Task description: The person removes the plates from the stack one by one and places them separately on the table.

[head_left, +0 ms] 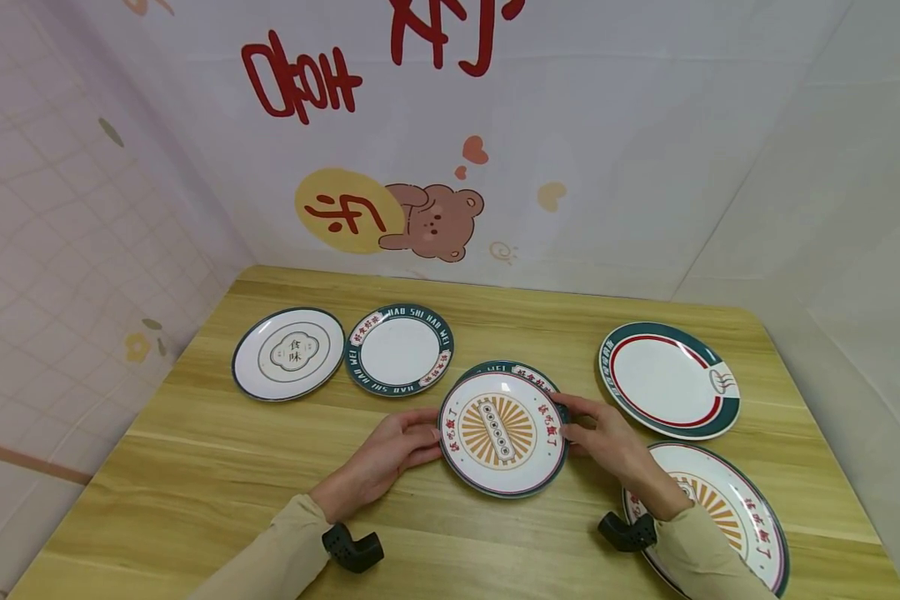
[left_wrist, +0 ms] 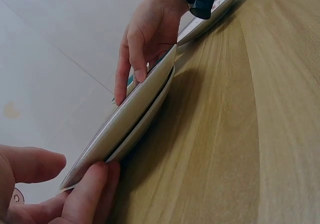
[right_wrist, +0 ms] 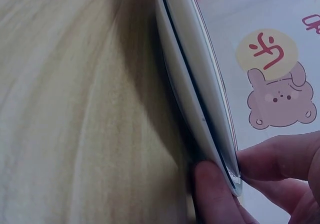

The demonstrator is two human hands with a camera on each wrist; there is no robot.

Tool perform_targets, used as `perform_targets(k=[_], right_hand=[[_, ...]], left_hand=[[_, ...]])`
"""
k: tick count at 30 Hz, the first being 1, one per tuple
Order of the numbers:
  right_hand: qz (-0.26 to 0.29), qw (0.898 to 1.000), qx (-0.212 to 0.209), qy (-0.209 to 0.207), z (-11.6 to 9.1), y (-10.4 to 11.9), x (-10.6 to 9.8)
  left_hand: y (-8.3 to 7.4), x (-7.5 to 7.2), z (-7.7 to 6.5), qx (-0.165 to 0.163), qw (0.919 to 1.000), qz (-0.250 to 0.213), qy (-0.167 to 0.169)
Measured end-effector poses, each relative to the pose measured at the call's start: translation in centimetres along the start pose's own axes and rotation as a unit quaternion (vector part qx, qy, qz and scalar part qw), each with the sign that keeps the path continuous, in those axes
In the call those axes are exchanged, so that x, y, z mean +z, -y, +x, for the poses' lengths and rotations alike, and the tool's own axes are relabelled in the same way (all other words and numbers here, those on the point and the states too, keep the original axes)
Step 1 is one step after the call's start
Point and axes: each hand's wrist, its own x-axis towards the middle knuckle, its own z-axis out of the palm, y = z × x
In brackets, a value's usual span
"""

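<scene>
A white plate with an orange sunburst lies on top of a green-rimmed plate, whose far rim shows behind it. My left hand holds the left edge of this pair; in the left wrist view its fingers curl against the underside, with the thumb above the rim. At the right edge my right hand grips the pair, thumb and fingers on opposite sides of the rims. In the right wrist view a narrow gap shows between the upper plate and the lower plate.
Back left on the wooden table lie a white plate with a thin dark rim and a green-rimmed plate. To the right are a green-and-red-rimmed plate and a larger sunburst plate, partly under my right forearm.
</scene>
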Motion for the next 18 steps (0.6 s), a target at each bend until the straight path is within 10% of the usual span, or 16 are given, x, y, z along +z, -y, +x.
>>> perform_targets(k=[18], right_hand=[[-0.017, 1.000, 0.019, -0.012, 0.06, -0.16, 0.13]], left_hand=[[0.26, 0.15, 0.27, 0.001, 0.9997, 0.020, -0.015]])
